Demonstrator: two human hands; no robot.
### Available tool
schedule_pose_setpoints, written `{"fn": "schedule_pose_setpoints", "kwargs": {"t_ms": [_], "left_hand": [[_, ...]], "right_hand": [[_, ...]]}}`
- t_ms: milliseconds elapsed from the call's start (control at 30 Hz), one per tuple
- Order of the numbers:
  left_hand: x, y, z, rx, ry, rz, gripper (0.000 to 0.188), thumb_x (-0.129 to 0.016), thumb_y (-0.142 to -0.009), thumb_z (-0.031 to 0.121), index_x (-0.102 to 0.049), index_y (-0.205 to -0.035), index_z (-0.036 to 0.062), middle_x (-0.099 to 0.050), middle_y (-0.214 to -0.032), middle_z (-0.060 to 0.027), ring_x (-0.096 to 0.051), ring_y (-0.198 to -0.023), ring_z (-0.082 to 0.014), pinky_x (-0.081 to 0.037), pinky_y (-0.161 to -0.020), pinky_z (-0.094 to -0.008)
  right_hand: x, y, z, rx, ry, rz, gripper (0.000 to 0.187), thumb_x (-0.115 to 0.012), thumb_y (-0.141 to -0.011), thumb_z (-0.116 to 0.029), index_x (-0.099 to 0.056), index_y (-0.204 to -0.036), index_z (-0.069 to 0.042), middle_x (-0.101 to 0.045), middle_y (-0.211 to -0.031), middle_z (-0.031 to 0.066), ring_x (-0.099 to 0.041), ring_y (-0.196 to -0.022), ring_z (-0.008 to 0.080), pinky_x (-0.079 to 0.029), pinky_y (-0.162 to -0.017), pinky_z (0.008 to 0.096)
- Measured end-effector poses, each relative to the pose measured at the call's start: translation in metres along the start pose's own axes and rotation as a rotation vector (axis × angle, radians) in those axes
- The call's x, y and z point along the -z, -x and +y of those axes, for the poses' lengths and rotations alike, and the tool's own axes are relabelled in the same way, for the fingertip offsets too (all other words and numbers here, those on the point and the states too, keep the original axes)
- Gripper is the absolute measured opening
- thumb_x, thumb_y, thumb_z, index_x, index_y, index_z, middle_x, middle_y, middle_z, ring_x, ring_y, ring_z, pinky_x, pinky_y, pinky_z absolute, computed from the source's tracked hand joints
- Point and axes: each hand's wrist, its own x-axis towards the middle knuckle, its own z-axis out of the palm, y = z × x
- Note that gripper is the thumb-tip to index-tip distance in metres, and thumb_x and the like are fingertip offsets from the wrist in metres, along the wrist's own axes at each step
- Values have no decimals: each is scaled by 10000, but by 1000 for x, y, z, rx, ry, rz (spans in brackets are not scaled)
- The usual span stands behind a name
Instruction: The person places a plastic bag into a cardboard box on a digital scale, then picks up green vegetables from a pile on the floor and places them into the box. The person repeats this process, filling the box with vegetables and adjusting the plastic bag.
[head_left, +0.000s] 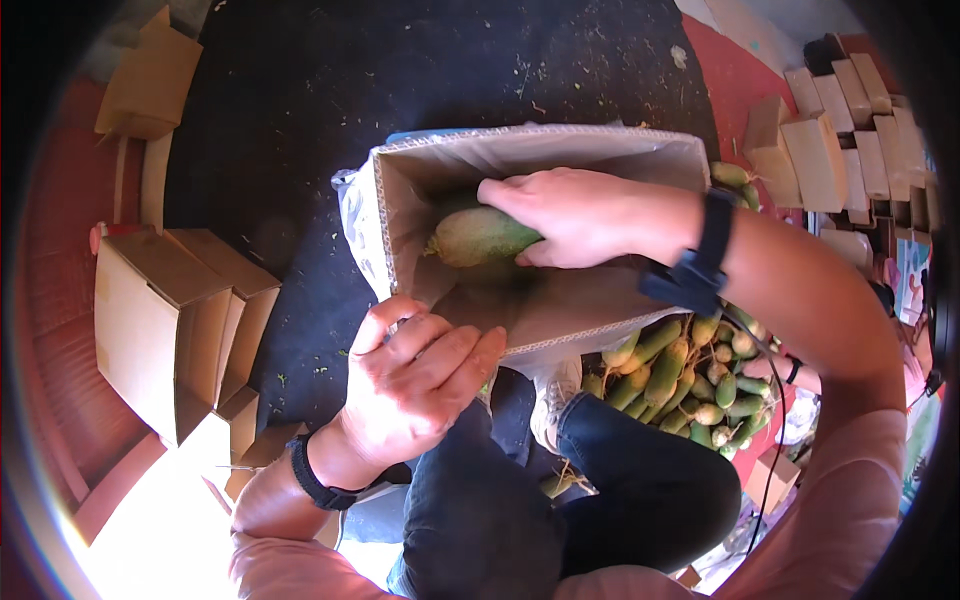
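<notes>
An open cardboard box (620, 150) stands in front of my knees, with clear plastic showing at its left side. My right hand (570, 215) reaches down into it, its fingers and thumb closed round a large green radish (478, 238). The radish lies sideways near the box's left wall, and its right end is hidden by the hand. My left hand (418, 368) is at the near left corner of the box, fingers bent over the rim. The bottom of the box is in shadow.
A heap of green radishes (665, 380) lies right of my knees, a co-worker's hand (765, 368) beside it. Cardboard boxes (150, 320) stand at the left; more are stacked (825, 160) at the far right. The dark floor mat (450, 60) carries plant scraps. A cable hangs by my right arm.
</notes>
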Motion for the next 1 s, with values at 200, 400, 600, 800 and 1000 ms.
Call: {"fn": "schedule_pose_setpoints", "kwargs": {"t_ms": [200,400,600,800,1000], "left_hand": [[-3,-3,-4,-30,-1,-58,360,-604,-581,177,-717,-913,94,-627,-816,16,-541,-738,-132,-424,-803,-345],[-3,-8,0,3,-60,-84,329,-633,-552,186,-724,-850,83,-658,-801,-6,-560,-702,-157,-398,-774,-338],[0,-5,3,-7,-14,-118,326,-676,-581,128,-708,-898,60,-661,-818,-19,-559,-715,-171,-393,-771,-343],[-1,-13,-1,8,-35,-65,271,-738,-628,21,-693,-893,52,-650,-817,-38,-565,-727,-202,-409,-753,-335],[-4,-24,5,-38,-67,-88,229,-710,-701,-23,-674,-921,24,-648,-828,-66,-588,-776,-214,-433,-784,-349]], "right_hand": [[-53,-42,12,-87,356,116,343,-528,-858,-200,-499,-1155,-31,-627,-985,150,-639,-877,320,-523,-745,442],[-65,-59,26,64,716,365,150,-501,-845,-194,-547,-967,-122,-671,-910,45,-673,-813,270,-551,-568,414],[-65,-49,33,423,822,632,116,-460,-859,-207,-541,-939,-183,-652,-824,53,-659,-722,237,-528,-531,394],[-40,-47,33,157,312,222,189,-499,-888,-237,-600,-987,-112,-677,-832,66,-651,-864,272,-523,-739,404],[0,118,28,61,-21,577,172,-552,-860,-196,-599,-987,-90,-655,-829,88,-631,-874,274,-503,-738,402]]}}
